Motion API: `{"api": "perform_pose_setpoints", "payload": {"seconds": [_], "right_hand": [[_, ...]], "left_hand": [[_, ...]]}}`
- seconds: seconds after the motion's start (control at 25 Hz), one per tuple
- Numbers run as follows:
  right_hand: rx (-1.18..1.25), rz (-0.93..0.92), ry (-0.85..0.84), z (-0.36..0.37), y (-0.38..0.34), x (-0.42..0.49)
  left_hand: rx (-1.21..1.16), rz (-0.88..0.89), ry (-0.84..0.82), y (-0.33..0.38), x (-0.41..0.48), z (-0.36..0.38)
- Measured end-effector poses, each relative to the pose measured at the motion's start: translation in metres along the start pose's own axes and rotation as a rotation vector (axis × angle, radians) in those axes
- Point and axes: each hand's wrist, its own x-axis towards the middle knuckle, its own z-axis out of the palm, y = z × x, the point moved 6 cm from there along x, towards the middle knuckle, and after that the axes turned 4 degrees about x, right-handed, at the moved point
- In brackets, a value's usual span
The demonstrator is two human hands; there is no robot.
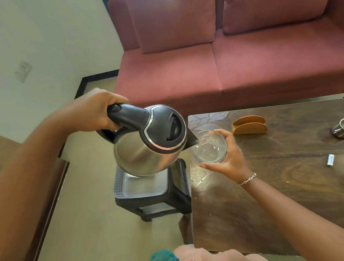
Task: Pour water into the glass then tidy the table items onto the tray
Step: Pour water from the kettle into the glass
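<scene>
Kettle (148, 139) of brushed steel with a black lid and handle, tilted to the right, fills the middle of my head view. My left hand (95, 112) has its fingers curled tight round the black handle and carries the kettle in the air. Its dark spout (192, 140) reaches over the rim of a clear glass (210, 147). My right hand (230, 157), with a thin bracelet (247, 179) at the wrist, wraps thumb and fingers round the far side of that glass, over the left corner of a dark wooden table (268, 185). Whether the glass rests on the table or is lifted off it, I cannot tell.

Below the kettle, a metal tray (144, 185) lies on a black plastic stool (160, 202) that stands just beside the table. Farther along the tabletop sit an orange napkin holder (249, 126), a small steel cup (343, 129) and a battery (330, 160), each well apart from the others. Behind the table stands a red sofa (223, 65).
</scene>
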Motion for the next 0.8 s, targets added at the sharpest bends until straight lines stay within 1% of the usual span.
{"api": "perform_pose_setpoints", "payload": {"seconds": [0.24, 0.56, 0.68, 0.8], "right_hand": [[-0.014, -0.011, -0.033, 0.017, 0.001, 0.002], [0.030, 0.019, -0.088, 0.052, -0.007, 0.005], [0.054, 0.026, -0.091, 0.067, -0.011, 0.009], [0.075, 0.026, -0.092, 0.081, -0.015, 0.015]], "left_hand": [[-0.276, -0.126, 0.093, -0.052, -0.034, 0.047], [-0.509, -0.330, 0.143, -0.140, -0.054, 0.135], [-0.505, -0.358, 0.125, -0.166, -0.048, 0.162], [-0.469, -0.362, 0.066, -0.186, -0.036, 0.186]]}}
